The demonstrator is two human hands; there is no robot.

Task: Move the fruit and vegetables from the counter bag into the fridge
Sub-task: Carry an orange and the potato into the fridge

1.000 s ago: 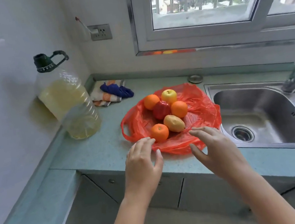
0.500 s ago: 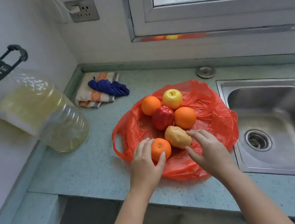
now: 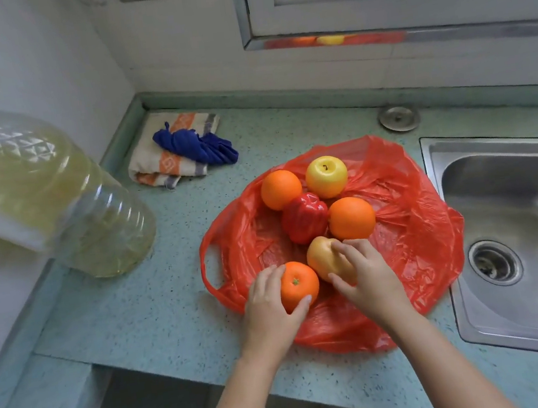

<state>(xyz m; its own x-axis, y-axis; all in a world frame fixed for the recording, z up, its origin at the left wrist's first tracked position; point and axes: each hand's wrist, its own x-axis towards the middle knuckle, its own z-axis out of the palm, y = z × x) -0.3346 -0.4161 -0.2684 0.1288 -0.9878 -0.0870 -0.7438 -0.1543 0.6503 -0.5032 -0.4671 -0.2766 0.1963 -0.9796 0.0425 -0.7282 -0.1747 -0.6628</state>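
Observation:
A red plastic bag [image 3: 411, 218] lies spread flat on the green counter with fruit on it. My left hand [image 3: 268, 307] wraps around the nearest orange [image 3: 298, 284] at the bag's front edge. My right hand [image 3: 367, 276] closes over a yellow-brown pear [image 3: 321, 257] beside it. Behind them sit a red pepper [image 3: 304, 218], two more oranges [image 3: 281, 189] [image 3: 351, 218] and a yellow apple [image 3: 326, 176]. No fridge is in view.
A large oil bottle [image 3: 53, 206] stands at the left against the wall. Folded cloths [image 3: 180, 147] lie behind the bag. A steel sink [image 3: 524, 237] borders the bag on the right, and a round metal cap [image 3: 399, 118] sits near the back wall.
Both hands have moved forward from the bag's front edge onto the fruit: the left closed on the near orange, the right onto the pear. The camera came closer and tilted down.

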